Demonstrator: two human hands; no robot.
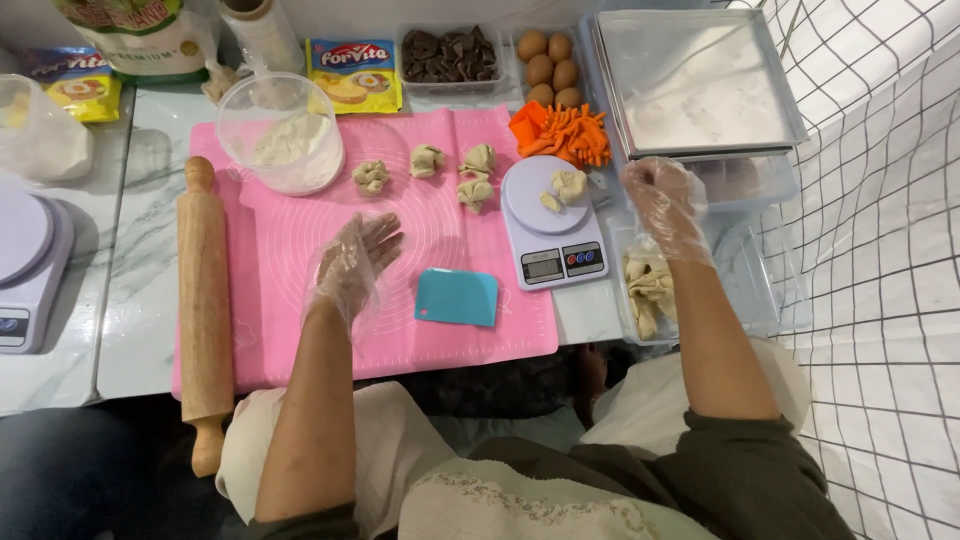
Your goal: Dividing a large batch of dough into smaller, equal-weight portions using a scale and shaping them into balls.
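Note:
My left hand (355,260), in a clear plastic glove, lies flat and open on the pink silicone mat (300,330), left of a teal dough scraper (457,297). My right hand (665,205), also gloved, hovers with curled fingers just right of the white kitchen scale (553,250); whether it pinches dough is hidden. Two dough pieces (565,187) sit on the scale's platform. Several dough lumps (427,160) line the mat's far edge. A clear container with more dough (648,290) lies under my right forearm.
A wooden rolling pin (204,300) rests along the mat's left edge. A clear tub of flour (283,135), a chocolate tray (450,57), eggs (550,68), orange cutters (565,132), a metal baking tray (695,80) and a second scale (30,260) surround the mat.

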